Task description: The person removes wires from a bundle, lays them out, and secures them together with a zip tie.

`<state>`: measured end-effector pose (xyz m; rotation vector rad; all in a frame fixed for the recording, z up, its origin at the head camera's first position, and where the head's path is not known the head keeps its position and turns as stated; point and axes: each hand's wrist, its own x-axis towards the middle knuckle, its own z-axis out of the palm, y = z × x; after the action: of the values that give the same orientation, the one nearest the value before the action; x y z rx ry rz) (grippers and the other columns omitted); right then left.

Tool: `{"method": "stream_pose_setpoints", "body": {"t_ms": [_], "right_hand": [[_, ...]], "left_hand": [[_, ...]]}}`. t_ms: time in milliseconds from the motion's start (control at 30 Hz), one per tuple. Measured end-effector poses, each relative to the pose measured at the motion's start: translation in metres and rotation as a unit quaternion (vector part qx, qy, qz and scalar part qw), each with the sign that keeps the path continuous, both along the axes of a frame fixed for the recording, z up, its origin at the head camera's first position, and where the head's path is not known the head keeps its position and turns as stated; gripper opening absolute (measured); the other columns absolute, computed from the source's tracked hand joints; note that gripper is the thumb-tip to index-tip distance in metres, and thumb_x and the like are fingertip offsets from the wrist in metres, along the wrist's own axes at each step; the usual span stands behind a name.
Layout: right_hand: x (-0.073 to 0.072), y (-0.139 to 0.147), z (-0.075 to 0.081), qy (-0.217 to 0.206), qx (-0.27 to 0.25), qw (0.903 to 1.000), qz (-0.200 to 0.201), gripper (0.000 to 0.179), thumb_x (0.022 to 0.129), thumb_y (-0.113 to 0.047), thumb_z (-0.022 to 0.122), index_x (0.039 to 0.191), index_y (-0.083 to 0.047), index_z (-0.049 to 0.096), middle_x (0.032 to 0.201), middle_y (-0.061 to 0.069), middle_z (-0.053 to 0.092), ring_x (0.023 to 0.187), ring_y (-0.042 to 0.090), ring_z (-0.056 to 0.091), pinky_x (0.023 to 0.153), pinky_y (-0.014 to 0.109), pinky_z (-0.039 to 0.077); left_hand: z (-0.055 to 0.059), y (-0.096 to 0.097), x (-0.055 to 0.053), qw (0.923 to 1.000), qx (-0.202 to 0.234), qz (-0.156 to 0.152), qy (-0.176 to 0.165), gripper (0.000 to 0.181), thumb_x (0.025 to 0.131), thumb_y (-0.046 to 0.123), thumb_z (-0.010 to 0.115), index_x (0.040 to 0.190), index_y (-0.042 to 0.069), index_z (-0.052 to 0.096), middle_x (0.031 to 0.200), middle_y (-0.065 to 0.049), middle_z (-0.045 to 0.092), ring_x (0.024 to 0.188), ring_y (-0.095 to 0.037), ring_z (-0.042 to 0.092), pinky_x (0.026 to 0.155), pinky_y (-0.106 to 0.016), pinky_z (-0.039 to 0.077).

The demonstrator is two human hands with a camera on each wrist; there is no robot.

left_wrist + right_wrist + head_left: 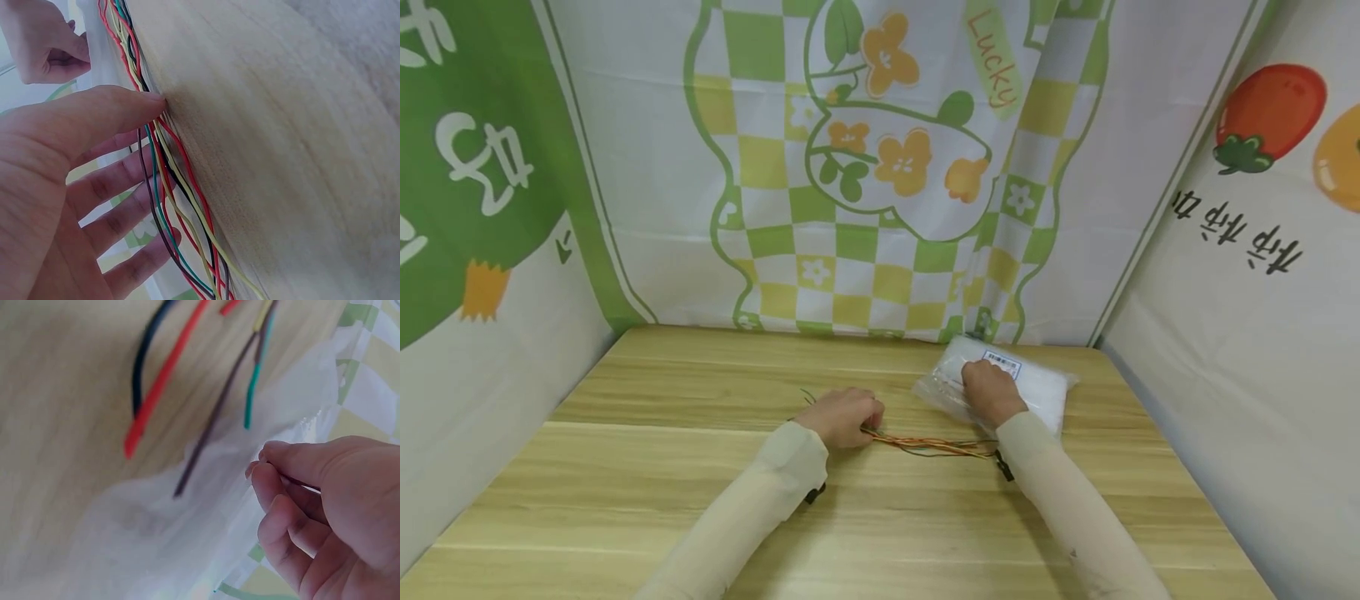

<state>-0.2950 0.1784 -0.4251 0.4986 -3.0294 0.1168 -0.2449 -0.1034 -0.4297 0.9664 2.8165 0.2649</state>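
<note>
My left hand [841, 417] pinches a bundle of thin wires [925, 444] low over the table. In the left wrist view the thumb lies across the red, yellow, green, black and brown wires [164, 159], with the other fingers spread behind them. My right hand [992, 393] is above a clear plastic bag [1047, 392] with white contents and a label. Its thumb and forefinger meet in a pinch in the right wrist view, and a thin dark wire [301, 483] shows between thumb and fingers. Loose wire ends [215, 419] lie beside that hand.
The wooden table [880, 533] carries the bag near its back right edge. A patterned curtain [865, 250] hangs behind it, and printed cloth walls [1240, 333] stand on both sides. Wire ends stick out behind the left hand.
</note>
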Motion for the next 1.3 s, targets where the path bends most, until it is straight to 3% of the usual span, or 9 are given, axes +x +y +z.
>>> {"method": "stream_pose_setpoints", "body": {"t_ms": [300,500,767,1000,1133,1300], "right_hand": [[0.003,0.004,0.008,-0.026,-0.017,0.9993,0.018,0.035,0.1,0.0,0.06,0.068,-0.012,0.058,0.078,0.007,0.07,0.073,0.019,0.064,0.063,0.039,0.053],[0.004,0.004,0.011,-0.029,-0.02,0.9989,0.03,0.042,0.1,0.002,0.057,0.065,-0.016,0.043,0.072,0.002,0.055,0.069,0.016,0.049,0.061,0.034,0.042],[0.009,0.001,0.018,-0.002,-0.014,0.9984,0.055,0.023,0.101,-0.006,0.067,0.078,-0.012,0.068,0.087,0.005,0.074,0.081,0.018,0.068,0.068,0.037,0.056],[0.016,-0.004,0.023,-0.006,-0.012,0.9968,0.078,0.027,0.104,-0.009,0.066,0.077,-0.013,0.061,0.077,0.001,0.064,0.069,0.013,0.053,0.062,0.03,0.044],[0.02,-0.008,0.025,0.031,0.004,0.9946,0.099,0.026,0.104,-0.012,0.067,0.078,-0.017,0.063,0.077,-0.001,0.064,0.067,0.011,0.051,0.06,0.031,0.043],[0.033,-0.015,0.029,0.13,0.031,0.9808,0.142,0.021,0.101,-0.016,0.073,0.081,-0.02,0.068,0.076,-0.005,0.066,0.061,0.008,0.051,0.055,0.028,0.043]], "left_hand": [[0.0,0.001,-0.002,0.9999,-0.008,0.003,-0.006,0.012,0.094,0.017,0.082,0.099,0.018,0.071,0.098,0.006,0.063,0.086,-0.011,0.054,0.081,-0.035,0.051],[-0.001,0.002,-0.003,0.9999,-0.013,0.007,-0.004,0.013,0.094,0.018,0.082,0.099,0.019,0.07,0.098,0.007,0.063,0.086,-0.01,0.054,0.081,-0.035,0.051],[0.003,0.002,0.001,0.9999,-0.01,0.01,-0.008,0.013,0.093,0.017,0.082,0.1,0.017,0.071,0.098,0.005,0.063,0.086,-0.012,0.053,0.082,-0.037,0.051],[0.001,0.002,-0.001,0.9998,-0.01,0.012,-0.012,0.014,0.093,0.016,0.082,0.099,0.018,0.07,0.097,0.006,0.062,0.086,-0.012,0.052,0.082,-0.037,0.05],[0.0,0.003,-0.003,0.9997,-0.018,0.012,-0.01,0.014,0.093,0.017,0.082,0.099,0.019,0.069,0.097,0.007,0.061,0.086,-0.011,0.052,0.082,-0.035,0.05],[0.004,0.004,-0.002,0.9994,-0.028,0.014,-0.018,0.015,0.093,0.017,0.082,0.097,0.02,0.068,0.096,0.008,0.061,0.085,-0.012,0.051,0.08,-0.034,0.049]]}}
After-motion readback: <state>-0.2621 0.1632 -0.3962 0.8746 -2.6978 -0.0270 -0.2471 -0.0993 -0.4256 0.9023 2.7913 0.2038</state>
